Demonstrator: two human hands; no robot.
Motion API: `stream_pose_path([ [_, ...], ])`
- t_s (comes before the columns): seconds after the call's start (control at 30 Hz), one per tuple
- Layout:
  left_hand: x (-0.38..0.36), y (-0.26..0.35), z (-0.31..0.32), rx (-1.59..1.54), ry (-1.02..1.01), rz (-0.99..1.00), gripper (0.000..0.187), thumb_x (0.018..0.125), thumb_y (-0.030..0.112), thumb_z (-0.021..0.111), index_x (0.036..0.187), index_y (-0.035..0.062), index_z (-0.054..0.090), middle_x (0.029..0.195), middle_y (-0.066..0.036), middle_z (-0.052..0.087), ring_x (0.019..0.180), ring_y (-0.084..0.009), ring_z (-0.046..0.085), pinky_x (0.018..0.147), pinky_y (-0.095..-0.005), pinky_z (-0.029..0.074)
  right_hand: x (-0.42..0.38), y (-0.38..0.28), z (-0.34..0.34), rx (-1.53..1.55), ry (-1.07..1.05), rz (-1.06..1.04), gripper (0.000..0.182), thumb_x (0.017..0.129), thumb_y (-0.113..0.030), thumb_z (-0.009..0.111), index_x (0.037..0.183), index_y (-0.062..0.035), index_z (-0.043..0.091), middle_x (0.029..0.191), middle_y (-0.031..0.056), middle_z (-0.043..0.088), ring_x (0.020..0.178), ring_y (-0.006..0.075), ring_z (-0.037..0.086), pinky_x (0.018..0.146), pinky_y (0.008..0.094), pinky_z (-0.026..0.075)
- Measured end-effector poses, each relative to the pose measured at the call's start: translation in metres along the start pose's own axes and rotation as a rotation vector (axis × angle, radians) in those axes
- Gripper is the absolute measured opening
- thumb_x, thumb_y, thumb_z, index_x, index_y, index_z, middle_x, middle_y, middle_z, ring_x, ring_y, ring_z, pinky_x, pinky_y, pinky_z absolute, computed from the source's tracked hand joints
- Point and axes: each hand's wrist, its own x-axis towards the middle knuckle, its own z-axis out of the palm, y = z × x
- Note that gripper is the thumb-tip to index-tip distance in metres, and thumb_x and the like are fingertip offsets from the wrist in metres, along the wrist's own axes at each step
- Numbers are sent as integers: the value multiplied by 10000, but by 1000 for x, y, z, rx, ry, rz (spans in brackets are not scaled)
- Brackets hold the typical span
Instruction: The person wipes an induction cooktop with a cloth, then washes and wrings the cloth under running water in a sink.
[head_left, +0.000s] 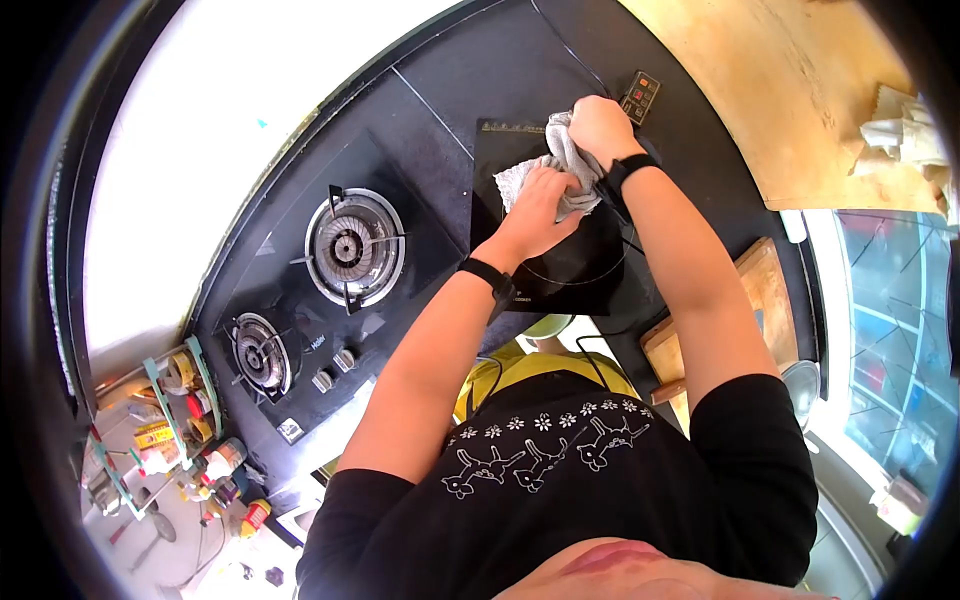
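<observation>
Both hands work a gray cleaning cloth (pixel 560 165) over the black glass top of a portable induction cooker (pixel 560 270) on a dark kitchen counter (pixel 440 90). The left hand (pixel 545 200) lies flat on the cloth, fingers together and pressing it to the glass; the right hand (pixel 600 125) has its fingers curled tight around the cloth's bunched upper end near the cooker's far edge. The wiping looks to be mid-stroke, and covering the remaining glass would call for dragging the cloth toward the near edge. A two-burner gas hob (pixel 320 290) sits to the left, a wooden cutting board (pixel 760 290) to the right, beside a window (pixel 890 340).
</observation>
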Motion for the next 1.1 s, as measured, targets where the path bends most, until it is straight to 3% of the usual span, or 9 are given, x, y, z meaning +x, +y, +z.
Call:
stream_pose_path([
  [0.1, 1, 2, 0, -33, 16, -18, 430, 750, 105, 684, 1148, 56, 527, 1055, -128, 531, 1099, -333, 460, 1050, -451, 312, -8, 67, -1, -159, -51, -118, 224, 706, -198, 605, 804, -24, 706, 869, 226, 669, 850, 395, 653, 759, 446, 528],
  [0.2, -2, 2, 2, -11, 16, 10, 494, 759, 87, 668, 1230, 60, 520, 1136, -125, 530, 1181, -337, 433, 1095, -458, 274, -30, 87, -50, -13, -236, 285, 220, 719, -191, 594, 787, -10, 697, 852, 232, 669, 836, 394, 658, 742, 443, 531],
  [0.37, -1, -2, 4, 72, 16, 39, 509, 760, 66, 654, 1252, 69, 526, 1264, -122, 508, 1269, -342, 388, 1101, -462, 266, 0, 48, -4, -89, -23, -9, 234, 728, -173, 579, 844, -16, 707, 899, 242, 665, 890, 395, 649, 786, 440, 525],
  [0.47, -2, -4, 4, 15, 4, 58, 498, 755, 53, 649, 1240, 79, 538, 1269, -121, 508, 1275, -342, 384, 1100, -462, 269, -14, -12, -23, -40, 9, 110, 230, 730, -168, 582, 845, -15, 709, 912, 256, 659, 896, 395, 650, 799, 442, 520],
  [0.67, -2, -2, 3, -17, 35, 54, 471, 750, 43, 643, 1211, 73, 552, 1261, -115, 513, 1278, -345, 381, 1095, -458, 279, -15, 61, -37, -18, -145, 260, 236, 743, -178, 597, 862, -10, 714, 898, 247, 669, 880, 378, 664, 765, 434, 532],
  [0.8, -1, -2, 4, 10, 15, 32, 466, 750, 44, 644, 1207, 80, 558, 1250, -113, 518, 1282, -340, 382, 1099, -465, 275, -10, 4, -16, -95, -40, 78, 259, 753, -200, 586, 865, 0, 708, 914, 258, 659, 917, 394, 645, 821, 437, 515],
  [0.93, -3, -3, 3, 3, 3, 24, 457, 750, 51, 650, 1198, 85, 565, 1236, -109, 524, 1286, -333, 385, 1113, -478, 259, -12, 27, -34, -85, -125, 37, 256, 735, -205, 606, 844, 3, 707, 894, 250, 664, 891, 390, 651, 792, 439, 516],
  [1.0, -5, -4, 3, 5, 29, 26, 455, 748, 52, 653, 1195, 87, 568, 1226, -105, 530, 1290, -329, 385, 1122, -485, 245, -7, 58, -37, -50, -249, 248, 242, 740, -202, 613, 824, 3, 709, 853, 232, 676, 853, 375, 665, 749, 440, 525],
  [1.1, -2, -4, 6, -1, 35, 44, 438, 742, 48, 657, 1171, 83, 573, 1203, -110, 535, 1269, -328, 401, 1108, -474, 266, -2, 62, -18, -154, -83, 63, 238, 756, -197, 595, 830, -1, 709, 888, 236, 672, 861, 377, 663, 747, 440, 528],
])
